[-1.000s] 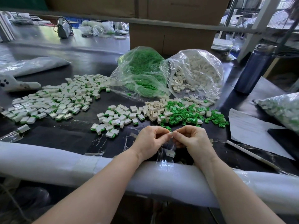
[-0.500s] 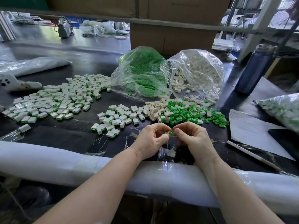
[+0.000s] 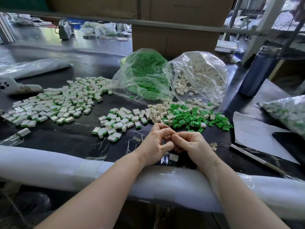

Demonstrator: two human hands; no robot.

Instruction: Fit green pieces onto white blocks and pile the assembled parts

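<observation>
Mid-fitting: left hand (image 3: 156, 142) and right hand (image 3: 189, 142) pinched together, held piece hidden. Next, probably adding to the pile (image 3: 115, 124).

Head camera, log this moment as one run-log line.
left hand and right hand: fingers together, part hidden | loose green pieces: right | assembled pile: left

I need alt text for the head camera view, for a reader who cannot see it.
Two bare hands, left hand and right hand, meet fingertip to fingertip over a black table; what they pinch is hidden. Behind lie loose green pieces, bare white blocks and assembled parts.
</observation>
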